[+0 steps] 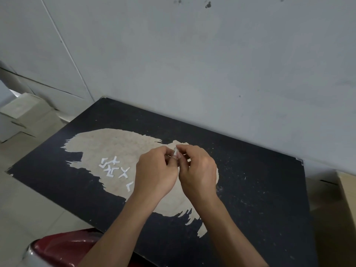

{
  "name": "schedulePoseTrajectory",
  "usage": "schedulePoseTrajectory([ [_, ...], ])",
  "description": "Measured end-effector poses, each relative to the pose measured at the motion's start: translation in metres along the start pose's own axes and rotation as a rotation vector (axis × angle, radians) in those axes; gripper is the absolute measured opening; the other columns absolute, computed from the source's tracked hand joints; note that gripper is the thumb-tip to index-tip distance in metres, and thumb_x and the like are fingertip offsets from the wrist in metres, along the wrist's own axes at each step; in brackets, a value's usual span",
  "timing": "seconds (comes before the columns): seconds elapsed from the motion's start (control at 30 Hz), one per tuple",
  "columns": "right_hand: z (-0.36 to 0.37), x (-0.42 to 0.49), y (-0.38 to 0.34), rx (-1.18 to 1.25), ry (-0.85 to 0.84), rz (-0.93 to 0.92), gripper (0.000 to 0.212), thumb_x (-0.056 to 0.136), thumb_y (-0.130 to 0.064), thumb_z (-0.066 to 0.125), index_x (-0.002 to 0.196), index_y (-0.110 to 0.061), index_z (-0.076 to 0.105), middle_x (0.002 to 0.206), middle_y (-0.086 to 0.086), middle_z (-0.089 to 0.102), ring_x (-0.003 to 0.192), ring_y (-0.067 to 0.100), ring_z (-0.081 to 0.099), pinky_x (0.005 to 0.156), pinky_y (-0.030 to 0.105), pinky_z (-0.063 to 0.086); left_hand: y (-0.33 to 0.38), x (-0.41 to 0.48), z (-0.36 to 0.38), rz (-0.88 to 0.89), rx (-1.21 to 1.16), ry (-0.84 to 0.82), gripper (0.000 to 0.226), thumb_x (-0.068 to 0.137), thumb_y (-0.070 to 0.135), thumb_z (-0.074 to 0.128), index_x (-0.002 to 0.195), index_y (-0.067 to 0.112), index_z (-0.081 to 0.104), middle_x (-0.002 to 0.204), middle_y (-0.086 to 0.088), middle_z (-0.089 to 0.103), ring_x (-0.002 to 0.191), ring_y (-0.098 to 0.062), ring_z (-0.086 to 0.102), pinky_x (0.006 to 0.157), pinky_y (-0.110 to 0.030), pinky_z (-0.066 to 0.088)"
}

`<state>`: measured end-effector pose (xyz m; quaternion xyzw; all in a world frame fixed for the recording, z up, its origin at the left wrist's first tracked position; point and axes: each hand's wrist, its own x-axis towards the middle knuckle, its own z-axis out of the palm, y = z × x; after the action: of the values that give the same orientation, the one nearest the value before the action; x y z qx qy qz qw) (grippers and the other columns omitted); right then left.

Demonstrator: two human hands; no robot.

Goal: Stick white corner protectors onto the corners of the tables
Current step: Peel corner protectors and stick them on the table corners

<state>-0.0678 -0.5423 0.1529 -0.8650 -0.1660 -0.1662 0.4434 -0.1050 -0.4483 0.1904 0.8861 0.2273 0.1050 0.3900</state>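
— Why are your hands bunched together over the tabletop?

— Your left hand and right hand both pinch one small corner protector between the fingertips, probably to peel its backing; you need both for so thin a piece.

— And the spares?

— The loose white pieces lie just left of your left hand, within easy reach.

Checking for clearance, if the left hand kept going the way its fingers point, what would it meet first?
The left hand points toward the right hand, so it would almost immediately meet the small translucent white corner protector pinched between them, then the right fingertips.
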Motion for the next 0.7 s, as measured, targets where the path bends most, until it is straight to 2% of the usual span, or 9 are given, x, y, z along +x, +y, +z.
schedulePoseTrajectory([
  [0.23,0.023,-0.009,-0.018,0.035,-0.036,0.109,0.008,0.094,-0.019,0.066,0.094,-0.024,0.072,0.086,-0.015,0.070,0.081,0.006,0.064,0.071,0.031,0.054,-0.021,0.011,-0.020,-0.010,0.024,-0.026,0.018,0.097,0.029,0.060,0.106,0.020,0.072,0.091,0.005,0.075,0.082,-0.013,0.070,0.078,-0.027,0.055],
  [0.33,0.028,-0.006,-0.024,0.055,-0.083,0.181,0.014,0.096,-0.020,0.064,0.106,-0.026,0.071,0.091,-0.018,0.068,0.086,0.003,0.063,0.078,0.029,0.054,-0.026,0.014,-0.025,0.008,0.044,-0.036,0.019,0.097,0.031,0.060,0.108,0.021,0.072,0.093,0.004,0.075,0.083,-0.014,0.069,0.080,-0.028,0.056],
  [0.53,0.043,-0.010,-0.026,-0.043,0.007,0.103,0.013,0.094,-0.018,0.065,0.102,-0.022,0.074,0.093,-0.011,0.073,0.087,0.011,0.065,0.075,0.033,0.054,-0.033,0.019,-0.032,0.032,0.058,-0.042,0.020,0.097,0.032,0.060,0.107,0.020,0.073,0.094,0.004,0.075,0.082,-0.014,0.069,0.079,-0.028,0.055],
  [0.7,0.048,-0.013,-0.031,-0.037,0.030,0.120,0.010,0.096,-0.022,0.064,0.099,-0.024,0.073,0.090,-0.012,0.072,0.084,0.008,0.064,0.072,0.030,0.054,-0.038,0.023,-0.036,0.053,0.077,-0.046,0.020,0.097,0.031,0.060,0.106,0.020,0.073,0.093,0.004,0.074,0.079,-0.011,0.066,0.076,-0.027,0.053],
])
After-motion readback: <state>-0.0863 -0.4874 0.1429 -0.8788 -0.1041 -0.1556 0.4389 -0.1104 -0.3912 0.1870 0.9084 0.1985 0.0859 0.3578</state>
